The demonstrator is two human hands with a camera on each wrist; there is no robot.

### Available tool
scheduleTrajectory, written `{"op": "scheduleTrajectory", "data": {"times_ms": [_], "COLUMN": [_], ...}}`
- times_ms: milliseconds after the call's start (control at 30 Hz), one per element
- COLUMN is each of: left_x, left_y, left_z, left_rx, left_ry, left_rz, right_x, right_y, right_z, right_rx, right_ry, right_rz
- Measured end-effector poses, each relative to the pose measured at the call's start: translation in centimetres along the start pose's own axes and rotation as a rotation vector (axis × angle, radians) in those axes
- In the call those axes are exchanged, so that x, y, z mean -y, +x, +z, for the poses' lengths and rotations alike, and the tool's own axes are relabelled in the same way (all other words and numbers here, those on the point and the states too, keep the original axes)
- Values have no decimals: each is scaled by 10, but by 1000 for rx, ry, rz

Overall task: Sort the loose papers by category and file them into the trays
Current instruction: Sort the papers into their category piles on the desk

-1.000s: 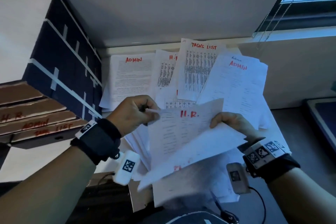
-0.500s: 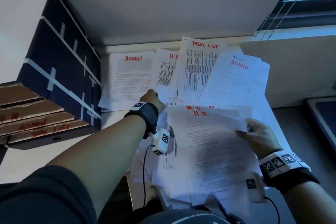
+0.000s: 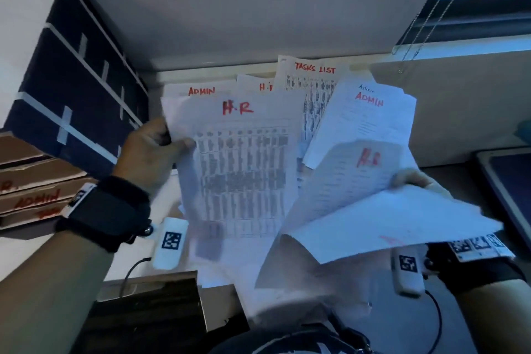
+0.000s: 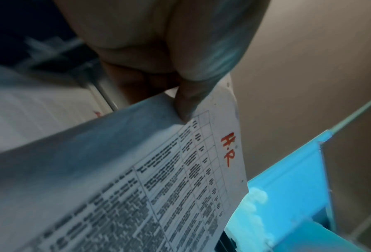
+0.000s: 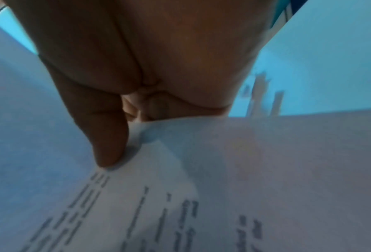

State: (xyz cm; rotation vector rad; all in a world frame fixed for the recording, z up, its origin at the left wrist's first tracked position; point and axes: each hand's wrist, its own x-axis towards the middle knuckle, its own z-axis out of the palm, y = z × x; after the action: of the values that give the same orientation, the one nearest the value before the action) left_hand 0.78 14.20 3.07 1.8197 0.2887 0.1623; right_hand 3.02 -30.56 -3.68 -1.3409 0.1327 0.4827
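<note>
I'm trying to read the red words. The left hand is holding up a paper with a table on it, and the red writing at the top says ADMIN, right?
Not quite. The left hand does hold up a paper with a table, but the red writing at its top says H.R, not ADMIN. The head view shows it, and the left wrist view shows the same letters close up.

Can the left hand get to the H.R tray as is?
Probably yes: left hand grips the H.R sheet, and the H.R tray sits just left of it, nothing between.
</note>
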Motion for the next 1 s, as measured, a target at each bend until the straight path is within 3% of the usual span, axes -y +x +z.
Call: {"op": "scheduleTrajectory", "data": {"times_ms": [67,133,200,267,367,467,567,700,833,900,1000], "left_x": [-13,-24,-33,-35,-29,-8,27,54,59,52,20], "left_y": [2,6,8,11,6,-10,-24,-27,-28,-27,-28], "left_z": [18,43,68,84,94,94,91,103,114,113,102], "left_rx": [94,227,343,395,382,353,448,477,331,215,98], "left_ry": [-14,-19,-14,-26,-106,-380,-607,-294,-20,33,10], "left_rz": [22,49,74,30,-143,-483,-649,-410,-372,-275,-9], "right_x": [-2,1,5,4,-4,-16,-20,-15,-19,-5,34], "right_y": [15,24,28,35,42,46,46,42,39,32,11], "right_z": [21,45,60,63,60,57,60,70,87,103,127], "right_rx": [-110,-119,-68,-119,-226,-335,-338,-199,-276,-361,-445], "right_ry": [-28,18,10,-16,-46,-88,-15,25,-409,-507,-508], "right_rz": [-50,-95,-64,13,95,109,132,91,63,-48,-331]}}
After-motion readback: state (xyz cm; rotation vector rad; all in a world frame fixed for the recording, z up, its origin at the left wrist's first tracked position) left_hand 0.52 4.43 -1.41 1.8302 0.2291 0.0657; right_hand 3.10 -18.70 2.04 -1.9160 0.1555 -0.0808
